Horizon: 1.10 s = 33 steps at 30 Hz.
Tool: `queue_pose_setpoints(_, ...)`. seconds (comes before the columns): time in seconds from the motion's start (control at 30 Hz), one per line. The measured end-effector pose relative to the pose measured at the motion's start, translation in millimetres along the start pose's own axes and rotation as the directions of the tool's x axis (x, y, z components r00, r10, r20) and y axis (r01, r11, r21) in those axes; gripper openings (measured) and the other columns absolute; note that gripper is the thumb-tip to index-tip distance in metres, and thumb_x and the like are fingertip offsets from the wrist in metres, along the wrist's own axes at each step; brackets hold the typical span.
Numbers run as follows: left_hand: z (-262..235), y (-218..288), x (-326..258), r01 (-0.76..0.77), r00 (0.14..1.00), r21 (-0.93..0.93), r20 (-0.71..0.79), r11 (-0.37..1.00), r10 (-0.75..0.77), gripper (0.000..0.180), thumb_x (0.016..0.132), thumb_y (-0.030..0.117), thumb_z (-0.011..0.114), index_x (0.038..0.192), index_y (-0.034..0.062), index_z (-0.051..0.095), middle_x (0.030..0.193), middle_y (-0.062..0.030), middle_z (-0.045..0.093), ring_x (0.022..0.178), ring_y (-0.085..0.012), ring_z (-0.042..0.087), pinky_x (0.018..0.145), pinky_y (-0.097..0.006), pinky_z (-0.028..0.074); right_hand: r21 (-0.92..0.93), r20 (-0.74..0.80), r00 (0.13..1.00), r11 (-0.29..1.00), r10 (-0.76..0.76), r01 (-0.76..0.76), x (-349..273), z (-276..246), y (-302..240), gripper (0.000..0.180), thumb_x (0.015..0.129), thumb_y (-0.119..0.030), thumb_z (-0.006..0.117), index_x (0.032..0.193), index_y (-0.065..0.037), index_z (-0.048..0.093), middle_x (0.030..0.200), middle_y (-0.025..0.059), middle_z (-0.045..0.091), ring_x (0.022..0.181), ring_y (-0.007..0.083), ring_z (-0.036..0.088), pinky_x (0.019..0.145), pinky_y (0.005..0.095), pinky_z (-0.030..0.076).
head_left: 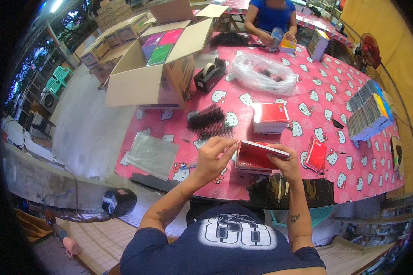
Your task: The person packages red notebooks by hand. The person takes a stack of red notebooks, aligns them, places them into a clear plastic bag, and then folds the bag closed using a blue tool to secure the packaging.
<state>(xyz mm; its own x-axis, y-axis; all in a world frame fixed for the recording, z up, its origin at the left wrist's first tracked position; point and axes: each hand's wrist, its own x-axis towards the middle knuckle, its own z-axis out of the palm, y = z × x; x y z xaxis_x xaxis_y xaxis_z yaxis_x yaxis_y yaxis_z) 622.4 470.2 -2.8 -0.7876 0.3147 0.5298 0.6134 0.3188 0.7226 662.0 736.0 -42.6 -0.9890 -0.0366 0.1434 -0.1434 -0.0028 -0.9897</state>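
My right hand [285,164] grips a red notebook [258,156] by its right end, thumb on the red cover. The notebook is tilted up, showing a pale edge with a row of small dark marks. At its upper left corner, the thumb and forefinger of my left hand [210,159] are pinched together; whatever lies between them is too small to make out. Under the held notebook, more red covers partly show. A stack of red notebooks [270,117] stands just beyond, and a smaller red notebook pile [315,155] lies to the right. Black binding coils [210,120] lie beyond my left hand.
Clear plastic sheets [152,155] and a pen [187,166] lie at left. Farther off are a tape dispenser [210,74], an open carton [137,87] of coloured notebooks and a plastic bag [264,75]. Bound notebooks [368,117] stand at right. A person [273,20] works across the table.
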Motion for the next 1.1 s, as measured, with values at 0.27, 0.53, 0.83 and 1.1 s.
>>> queue_pose_setpoints(0.27, 5.2, -9.7, 12.7, -0.09, 0.996, 0.052, -0.02, 0.995, 0.091, 0.021, 0.087, 0.009, 0.074, 0.106, 0.0031, 0.07, 0.092, -0.0122, 0.067, 0.078, -0.0226, 0.066, 0.07, -0.033, 0.053, -0.051, 0.012, 0.999, 0.998, -0.032, 0.032, 0.3, -3.5, 0.5, 0.023, 0.087, 0.0, 0.072, 0.11, -0.003, 0.071, 0.098, 0.0023, 0.071, 0.091, 0.0085, 0.062, 0.083, 0.0258, 0.05)
queue_pose_setpoints(0.53, -10.5, -8.7, 47.2, -0.192, 0.902, 0.131, 0.414, 0.973, 0.123, 0.021, 0.094, 0.024, 0.065, 0.107, 0.009, 0.068, 0.087, -0.0113, 0.066, 0.085, -0.0304, 0.065, 0.071, -0.041, 0.051, -0.049, 0.021, 1.0, 0.999, -0.009, 0.01, 0.9, -5.1, -2.1, 0.023, 0.088, 0.001, 0.071, 0.11, -0.003, 0.071, 0.098, 0.0006, 0.071, 0.09, 0.0075, 0.062, 0.082, 0.0253, 0.05)
queue_pose_setpoints(0.83, -1.2, -4.8, 54.0, -0.118, 0.796, 0.213, 0.604, 0.97, -0.035, 0.051, 0.092, 0.046, 0.06, 0.128, 0.0102, 0.057, 0.129, -0.0162, 0.054, 0.101, -0.0341, 0.062, 0.08, -0.047, 0.049, -0.063, 0.01, 1.0, 0.998, 0.008, -0.008, -1.0, 1.6, -3.5, 0.025, 0.088, 0.001, 0.07, 0.113, -0.002, 0.07, 0.101, 0.0032, 0.072, 0.092, 0.0088, 0.063, 0.083, 0.0257, 0.05)
queue_pose_setpoints(1.1, 62.0, -15.5, -30.7, -0.241, 0.969, 0.643, 0.123, 0.727, 0.212, 0.075, 0.096, 0.052, 0.048, 0.145, -0.0037, 0.037, 0.155, -0.0232, 0.032, 0.147, -0.0384, 0.024, 0.117, -0.064, 0.002, -0.019, -0.038, 0.999, 0.999, -0.03, 0.029, -0.8, 9.8, -0.6, 0.028, 0.088, 0.003, 0.069, 0.115, -0.002, 0.069, 0.106, 0.0058, 0.073, 0.096, 0.0105, 0.064, 0.087, 0.0267, 0.05)
